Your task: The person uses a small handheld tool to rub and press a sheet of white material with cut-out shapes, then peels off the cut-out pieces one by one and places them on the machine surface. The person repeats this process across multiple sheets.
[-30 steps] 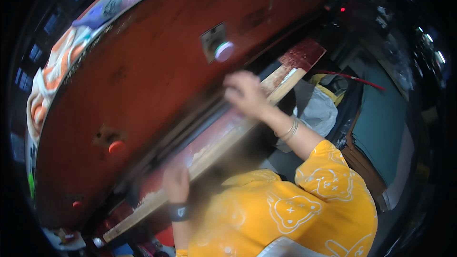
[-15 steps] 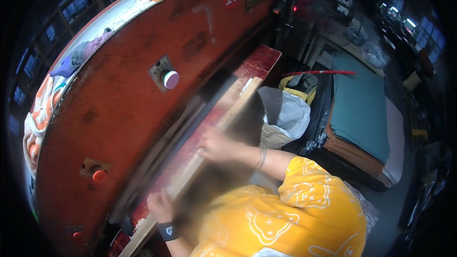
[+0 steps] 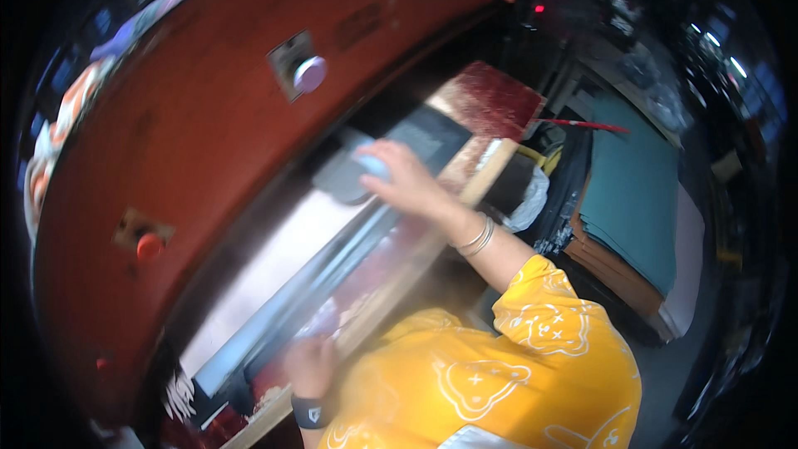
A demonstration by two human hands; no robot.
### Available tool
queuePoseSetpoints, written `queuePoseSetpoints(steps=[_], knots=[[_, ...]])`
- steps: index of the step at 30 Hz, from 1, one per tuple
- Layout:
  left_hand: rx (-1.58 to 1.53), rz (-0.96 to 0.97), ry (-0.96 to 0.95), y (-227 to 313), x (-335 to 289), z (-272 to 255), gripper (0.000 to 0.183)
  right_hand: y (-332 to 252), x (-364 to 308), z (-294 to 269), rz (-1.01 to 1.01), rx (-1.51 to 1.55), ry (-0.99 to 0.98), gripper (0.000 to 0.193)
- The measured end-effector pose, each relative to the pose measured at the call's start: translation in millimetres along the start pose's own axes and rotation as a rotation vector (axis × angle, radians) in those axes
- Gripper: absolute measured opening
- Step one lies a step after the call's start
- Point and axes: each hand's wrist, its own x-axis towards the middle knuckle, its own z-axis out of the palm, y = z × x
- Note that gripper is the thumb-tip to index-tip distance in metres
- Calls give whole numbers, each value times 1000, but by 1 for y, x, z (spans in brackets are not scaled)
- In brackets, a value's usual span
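Note:
My right hand (image 3: 403, 181) reaches over the bed of the red machine (image 3: 224, 133). Its thumb and fingers close around a small light-blue thing (image 3: 374, 168), whose kind I cannot make out. Beneath it lie a rounded grey piece (image 3: 337, 181) and a dark grey flat piece (image 3: 428, 137). A pale sheet or plate (image 3: 266, 270) stretches along the bed, with a blurred bluish strip (image 3: 241, 349) on its near side. My left hand (image 3: 312, 366) is close to the wooden rail (image 3: 378, 308) at the front edge; motion smears its fingers. A whitish patch (image 3: 326, 318) shows beside them.
A purple-capped button (image 3: 310, 74) and a red button (image 3: 150, 246) stick out of the machine's front. A worn red board (image 3: 490, 100) lies at the bed's far end. To the right stand a white bag (image 3: 529, 204) and a stack of teal sheets (image 3: 632, 191).
My right hand has left the wooden rail and moved up and forward over the bed. More of the bed, with the pale sheet and grey pieces, now shows. The view has shifted.

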Motion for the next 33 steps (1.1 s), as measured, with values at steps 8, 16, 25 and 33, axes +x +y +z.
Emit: queuePoseSetpoints(steps=[8, 16, 25, 33], knots=[[-145, 314, 193, 26, 27, -44, 29, -30, -12, 43, 16, -451, -277, 63], [115, 112, 6, 11, 49, -50, 51, 52, 23, -31, 485, 429, -26, 50], [93, 129, 132, 20, 33, -50, 30, 52, -35, -80, 184, -363, -119, 35], [-243, 440, -18, 100, 107, -56, 27, 14, -97, -37, 800, 924, -366, 28]])
